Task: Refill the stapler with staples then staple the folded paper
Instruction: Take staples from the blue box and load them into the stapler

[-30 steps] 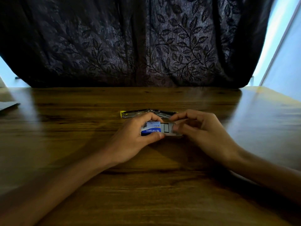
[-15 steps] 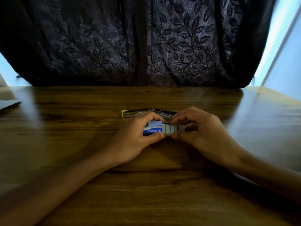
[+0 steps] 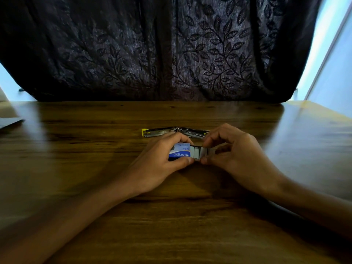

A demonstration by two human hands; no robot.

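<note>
A person's two bare hands are working at the middle of a dark brown, wood-grained tabletop (image 3: 95, 187), seen from a head-worn camera. The left hand (image 3: 158, 164) is gripping a small blue-and-white cardboard staple box (image 3: 179, 153), its fingers (image 3: 179, 137) curling over the far edge and the thumb pressing the near edge. The box's printed face is showing the brand name "kangaro" in white letters on a blue band, reading upside down from the camera; smaller print above it is too small to read. The right hand (image 3: 238, 155) is pinching the grey inner tray (image 3: 198, 152) that is sticking out of the box's right end, forefinger above and thumb below, closed on it. Grey blocks of staples are lying side by side in the exposed part of the tray.

Just beyond the hands, a metal stapler with a yellow tip (image 3: 162, 132) is lying on the tabletop, hinged wide open so that its two arms are spreading left and right in a shallow V; its right arm is passing behind the right hand's fingers. A flat grey sheet of paper (image 3: 9, 121) is resting at the tabletop's far left edge, well apart from the hands. A dark curtain with a leaf pattern (image 3: 190, 54) is hanging behind the tabletop.
</note>
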